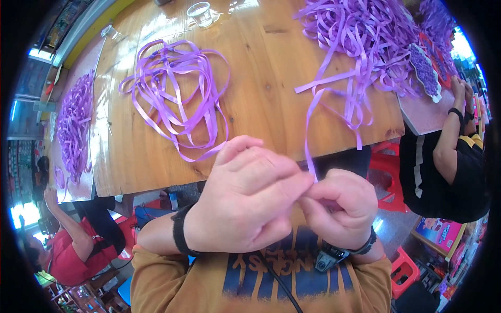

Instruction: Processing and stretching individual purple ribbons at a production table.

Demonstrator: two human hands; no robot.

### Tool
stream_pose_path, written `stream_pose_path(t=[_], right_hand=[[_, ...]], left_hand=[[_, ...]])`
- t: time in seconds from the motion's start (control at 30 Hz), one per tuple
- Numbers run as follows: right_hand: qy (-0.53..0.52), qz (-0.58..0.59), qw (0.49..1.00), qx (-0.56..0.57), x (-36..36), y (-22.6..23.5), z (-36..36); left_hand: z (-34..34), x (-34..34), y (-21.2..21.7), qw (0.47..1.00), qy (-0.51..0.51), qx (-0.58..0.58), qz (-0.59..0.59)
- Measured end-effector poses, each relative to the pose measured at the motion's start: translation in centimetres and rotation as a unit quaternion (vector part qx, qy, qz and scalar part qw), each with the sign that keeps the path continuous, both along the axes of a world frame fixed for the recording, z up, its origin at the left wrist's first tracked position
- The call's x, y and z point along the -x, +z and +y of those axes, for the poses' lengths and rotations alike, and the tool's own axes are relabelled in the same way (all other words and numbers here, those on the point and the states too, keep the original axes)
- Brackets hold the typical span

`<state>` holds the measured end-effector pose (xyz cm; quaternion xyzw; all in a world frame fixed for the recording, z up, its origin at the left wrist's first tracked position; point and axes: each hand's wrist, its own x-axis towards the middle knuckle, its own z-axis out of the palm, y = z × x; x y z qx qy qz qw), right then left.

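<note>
My left hand [250,201] and my right hand [339,206] meet in front of my chest, just off the table's near edge, with fingertips touching. A narrow purple ribbon [307,136] runs from the heap on the right down to where they meet. Thumb and forefinger of the right hand are pinched on it. The left hand's fingers are closed at the same spot, slightly blurred, and hide the part of the ribbon between them. Beyond my left hand lies a loose coil of purple ribbon [190,122], its lowest loop close to my knuckles.
A big heap of purple ribbon [360,31] covers the far right of the wooden table [261,104]. A clear cup [200,14] stands at the far edge. More ribbon [76,128] lies on the left side table. People sit at both sides; a white tray [425,73] holds small purple pieces.
</note>
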<state>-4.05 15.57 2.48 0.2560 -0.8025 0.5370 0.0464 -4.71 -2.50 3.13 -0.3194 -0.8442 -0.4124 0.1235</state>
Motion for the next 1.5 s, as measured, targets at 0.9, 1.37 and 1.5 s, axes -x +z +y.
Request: stream_pose_path(t=[0.9, 1.37, 1.5], right_hand=[[0.081, -0.067, 0.776, 0.621, 0.2, 3.5, 10.4], [-0.266, -0.073, 0.831, 0.483, -3.8, -3.6, 23.5], [-0.496, -0.052, 0.795, 0.346, -4.6, -4.2, 22.8]], left_hand=[[-2.0, 1.3, -0.8, 0.946, -0.242, -0.026, -0.212], [-10.2, 1.1, 0.6, 0.923, -0.154, -0.109, -0.336], [-10.9, 1.2, 0.1, 0.911, -0.17, -0.155, -0.343]])
